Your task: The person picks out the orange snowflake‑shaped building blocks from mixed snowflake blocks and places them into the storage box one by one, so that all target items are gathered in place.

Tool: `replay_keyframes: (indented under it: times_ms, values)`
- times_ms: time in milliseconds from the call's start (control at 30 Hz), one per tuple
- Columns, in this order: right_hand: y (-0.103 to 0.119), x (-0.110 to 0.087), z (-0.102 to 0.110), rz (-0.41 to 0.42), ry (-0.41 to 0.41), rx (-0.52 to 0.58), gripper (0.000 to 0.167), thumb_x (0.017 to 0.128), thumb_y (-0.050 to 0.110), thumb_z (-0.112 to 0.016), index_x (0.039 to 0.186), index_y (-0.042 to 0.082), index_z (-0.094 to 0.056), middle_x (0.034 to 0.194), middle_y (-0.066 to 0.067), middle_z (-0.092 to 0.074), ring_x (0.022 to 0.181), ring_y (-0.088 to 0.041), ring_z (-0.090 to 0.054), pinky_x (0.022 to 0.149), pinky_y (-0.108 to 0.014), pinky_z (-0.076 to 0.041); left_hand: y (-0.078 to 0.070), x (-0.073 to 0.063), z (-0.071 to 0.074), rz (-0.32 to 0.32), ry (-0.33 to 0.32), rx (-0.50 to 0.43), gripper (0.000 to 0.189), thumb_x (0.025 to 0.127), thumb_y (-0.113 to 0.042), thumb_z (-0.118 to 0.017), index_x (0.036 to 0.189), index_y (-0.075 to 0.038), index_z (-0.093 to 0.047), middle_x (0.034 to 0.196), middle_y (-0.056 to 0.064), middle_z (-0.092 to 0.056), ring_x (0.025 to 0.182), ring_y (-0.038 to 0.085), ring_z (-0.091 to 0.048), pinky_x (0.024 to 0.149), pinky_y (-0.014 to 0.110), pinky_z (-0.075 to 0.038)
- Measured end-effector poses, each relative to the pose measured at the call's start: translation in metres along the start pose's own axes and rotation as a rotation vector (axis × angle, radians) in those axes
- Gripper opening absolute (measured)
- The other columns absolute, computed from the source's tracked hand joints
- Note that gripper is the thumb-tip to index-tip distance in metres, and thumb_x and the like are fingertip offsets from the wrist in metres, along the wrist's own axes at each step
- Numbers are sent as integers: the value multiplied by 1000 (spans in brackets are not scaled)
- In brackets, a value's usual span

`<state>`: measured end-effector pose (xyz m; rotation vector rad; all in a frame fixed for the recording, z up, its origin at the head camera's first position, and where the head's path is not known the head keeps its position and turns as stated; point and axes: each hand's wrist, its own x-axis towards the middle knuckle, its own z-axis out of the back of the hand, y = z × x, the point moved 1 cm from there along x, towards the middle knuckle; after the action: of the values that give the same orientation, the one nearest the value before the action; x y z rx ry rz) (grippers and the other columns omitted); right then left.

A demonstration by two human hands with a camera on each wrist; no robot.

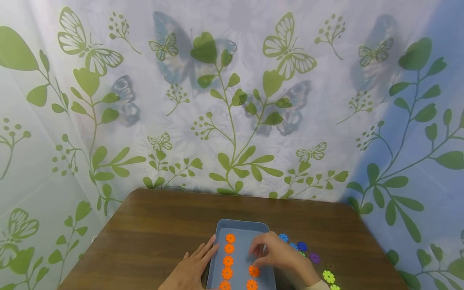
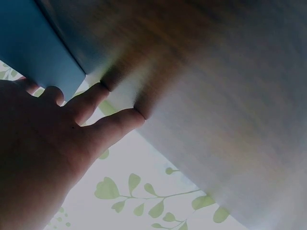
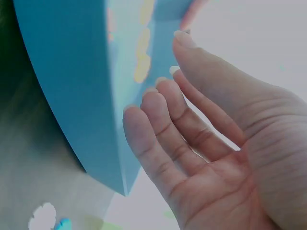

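A blue-grey tray (image 1: pixel 242 237) lies on the table with orange notched discs in it. One column of orange discs (image 1: pixel 228 261) runs along its left side, and a shorter one with an orange disc (image 1: pixel 254 271) is on the right. My left hand (image 1: pixel 193 266) rests with fingers spread at the tray's left edge, some fingertips on the table in the left wrist view. Over the tray's right half is my right hand (image 1: pixel 277 253), fingers loosely bent, thumb near the upper disc of the shorter column. The right wrist view shows nothing between that thumb and the fingers (image 3: pixel 156 112).
Right of the tray lie loose notched discs: a light blue disc (image 1: pixel 283 237), a dark blue disc (image 1: pixel 302 246), a purple disc (image 1: pixel 314 257) and a yellow-green disc (image 1: pixel 328 276). A patterned curtain (image 1: pixel 232 121) hangs behind the brown wooden table (image 1: pixel 163 217).
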<state>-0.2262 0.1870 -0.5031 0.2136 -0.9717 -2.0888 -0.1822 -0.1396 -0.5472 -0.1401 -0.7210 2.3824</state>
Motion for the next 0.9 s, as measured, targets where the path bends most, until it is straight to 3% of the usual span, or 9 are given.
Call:
replay_keyframes:
  times_ms: [233, 400, 600, 733, 900]
  values:
    - [14, -23, 23, 14, -54, -27, 22, 87, 13, -92, 101, 15, -76, 92, 7, -71, 77, -6, -66, 68, -31, -61, -1, -1, 1, -6, -1, -7, 119, 84, -70, -83, 172, -11, -28, 180, 13, -18, 150, 57, -40, 92, 90, -39]
    - [16, -43, 33, -8, -61, -57, 22, 85, 13, -93, 98, 13, -75, 88, 3, -70, 76, -4, -64, 66, -28, -59, 3, 0, -3, -3, 7, 0, 119, 83, -70, -82, 172, -12, -28, 181, 11, -16, 150, 57, -41, 91, 90, -40]
    - [12, -70, 39, -109, 27, 4, 24, 83, 14, -94, 95, 10, -73, 84, 4, -69, 73, -1, -61, 65, -26, -57, 2, -1, -2, 20, 26, -7, 118, 84, -67, -84, 172, -12, -28, 181, 10, -16, 149, 58, -40, 91, 90, -40]
    - [7, -86, 38, -138, 81, -21, 26, 81, 11, -95, 94, 9, -72, 81, 6, -69, 72, 1, -61, 63, -23, -55, -1, -1, 0, 29, 33, -20, 114, 87, -62, -83, 172, -12, -26, 181, 13, -15, 150, 59, -38, 93, 91, -38]
    - [-1, -104, 34, -204, 138, 13, 23, 82, 1, -89, 93, 11, -72, 82, 12, -67, 75, 2, -60, 64, -23, -54, -1, 0, -1, 23, 25, -18, 114, 87, -65, -81, 172, -12, -26, 180, 13, -16, 151, 58, -39, 94, 91, -37]
